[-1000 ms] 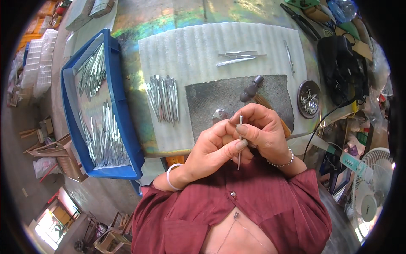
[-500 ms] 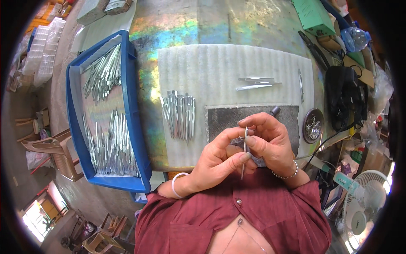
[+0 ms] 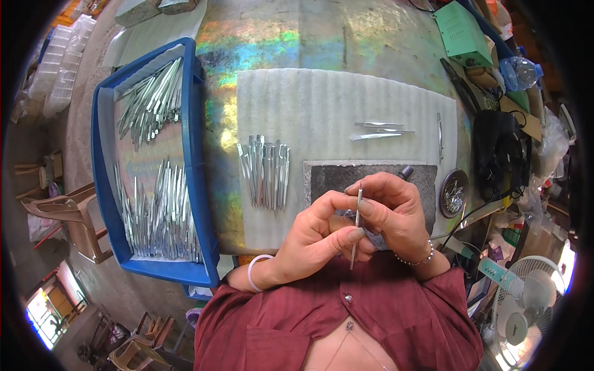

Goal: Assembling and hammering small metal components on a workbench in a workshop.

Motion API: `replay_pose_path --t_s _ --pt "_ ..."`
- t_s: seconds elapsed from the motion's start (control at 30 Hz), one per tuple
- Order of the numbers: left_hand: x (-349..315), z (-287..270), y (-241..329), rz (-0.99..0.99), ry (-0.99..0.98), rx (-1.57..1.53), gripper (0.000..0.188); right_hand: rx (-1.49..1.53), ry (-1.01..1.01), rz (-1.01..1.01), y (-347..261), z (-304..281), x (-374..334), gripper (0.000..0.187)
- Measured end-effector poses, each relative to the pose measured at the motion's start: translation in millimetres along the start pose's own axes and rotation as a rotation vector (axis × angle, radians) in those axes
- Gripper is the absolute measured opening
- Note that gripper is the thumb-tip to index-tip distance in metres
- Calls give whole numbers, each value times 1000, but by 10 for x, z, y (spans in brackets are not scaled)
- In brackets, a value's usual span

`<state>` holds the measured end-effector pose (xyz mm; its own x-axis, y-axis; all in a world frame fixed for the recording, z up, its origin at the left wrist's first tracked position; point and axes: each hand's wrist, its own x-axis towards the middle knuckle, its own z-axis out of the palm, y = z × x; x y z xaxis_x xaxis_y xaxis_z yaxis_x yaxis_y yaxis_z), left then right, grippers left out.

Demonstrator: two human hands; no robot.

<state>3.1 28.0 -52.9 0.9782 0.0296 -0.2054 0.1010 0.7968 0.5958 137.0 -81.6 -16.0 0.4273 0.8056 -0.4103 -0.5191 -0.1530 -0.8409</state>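
Over the near edge of the foam sheet, my left hand and my right hand hold one slim, pointed metal piece nearly upright. The left thumb and forefinger pinch it lower down; the right thumb and fingertips grip its upper end. Behind my hands lies a dark, rough rectangular slab, partly covered by them. A fanned bundle of similar metal pieces rests on the foam left of the slab. Several loose metal pieces lie beyond it, and a single one near the right edge.
At the left, a blue tray holds two heaps of thin metal pieces. To the right stand a round dish of small shiny bits, a black bag-like object, a green metal box, a water bottle and a fan.
The view has shifted slightly, so the table things sit a little lower. Both hands keep nearly the same grip on the metal piece.
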Motion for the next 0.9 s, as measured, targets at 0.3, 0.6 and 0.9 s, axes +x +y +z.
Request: replay_pose_path --t_s 0.3,0.6,0.9 --pt "-6 14 -31 -15 -10 72 25 -31 34 18 44 -31 -74 14" --pt "13 101 -48 -78 115 198 21 -138 3 -13 77 -169 -107 12" --pt "32 133 -117 0 175 497 24 -37 70 95 130 -192 -154 15"
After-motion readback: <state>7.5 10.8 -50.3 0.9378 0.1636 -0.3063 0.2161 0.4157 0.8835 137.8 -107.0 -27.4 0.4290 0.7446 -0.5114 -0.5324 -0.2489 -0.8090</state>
